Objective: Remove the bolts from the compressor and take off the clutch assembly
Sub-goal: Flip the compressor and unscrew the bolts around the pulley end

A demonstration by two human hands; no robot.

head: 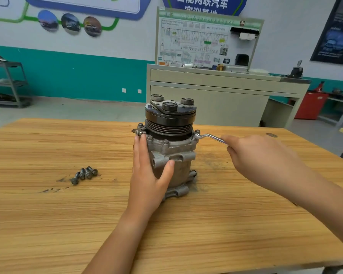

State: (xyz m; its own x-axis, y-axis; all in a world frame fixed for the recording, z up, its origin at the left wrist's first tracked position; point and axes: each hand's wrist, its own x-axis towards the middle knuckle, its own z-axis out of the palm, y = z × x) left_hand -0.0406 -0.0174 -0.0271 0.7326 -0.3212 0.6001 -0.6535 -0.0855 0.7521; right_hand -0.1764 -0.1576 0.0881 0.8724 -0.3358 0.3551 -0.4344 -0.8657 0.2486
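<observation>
Compressor (172, 155) stands upright on the worktop (48, 224) between our two grips, with the clutch assembly (170, 115) on top. It looks like a heavy cast-metal lump, stiff and probably greasy. We'd hold it low on the body, not by the pulley, which may spin. Left grip (149, 175) is spread flat against the body, thumb round the front, steadying it. Right grip (251, 155) is curled round the wrench (208, 136), whose far end sits on a flange bolt (197, 132). Loose bolts (85, 174) lie well left of the left grip.
</observation>
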